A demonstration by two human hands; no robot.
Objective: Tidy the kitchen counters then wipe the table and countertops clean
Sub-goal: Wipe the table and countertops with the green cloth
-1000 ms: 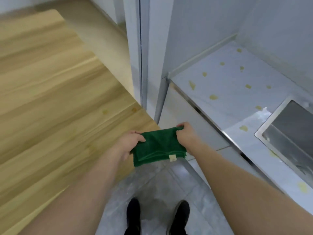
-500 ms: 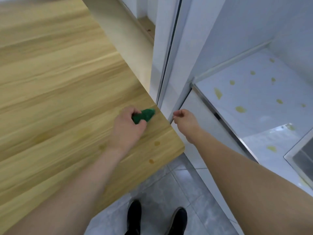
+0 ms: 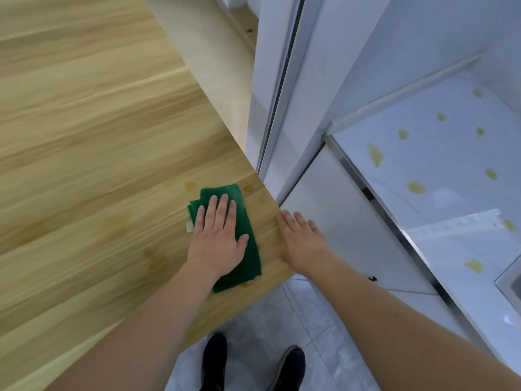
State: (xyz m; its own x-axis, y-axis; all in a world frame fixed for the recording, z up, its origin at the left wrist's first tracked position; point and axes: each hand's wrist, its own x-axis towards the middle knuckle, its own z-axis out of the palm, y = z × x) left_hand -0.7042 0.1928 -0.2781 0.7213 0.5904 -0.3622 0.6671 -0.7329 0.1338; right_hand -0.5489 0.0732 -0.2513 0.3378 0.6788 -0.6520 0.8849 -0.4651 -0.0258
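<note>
**A:** Left hand (image 3: 218, 238) is flat on the green cloth (image 3: 242, 218), fingers straight and together, pressing it down on the wooden table (image 3: 98, 136) right by the near right corner. Right hand (image 3: 303, 244) is open too, holding nothing, fingers resting along the table's right edge, looks like it's bracing.

**B:** So wiping's only just kicking off?

**A:** That's my read. Cloth is folded into a thick pad with a little white tag (image 3: 189, 227) poking out on its left side. Yellowish spots (image 3: 190, 185) sit just past the cloth's far edge, and fainter smudges lie on the wood to its left, so that corner isn't clean yet.

**B:** And the counter?

**A:** White countertop (image 3: 451, 221) off to the right is dotted with yellow splotches (image 3: 416, 187) all over, nothing wiped as far as I can see. Sink corner (image 3: 510, 280) barely peeks in at the frame's right edge. I'd say most of the job is left: the rest of the table, then the whole counter.
</note>
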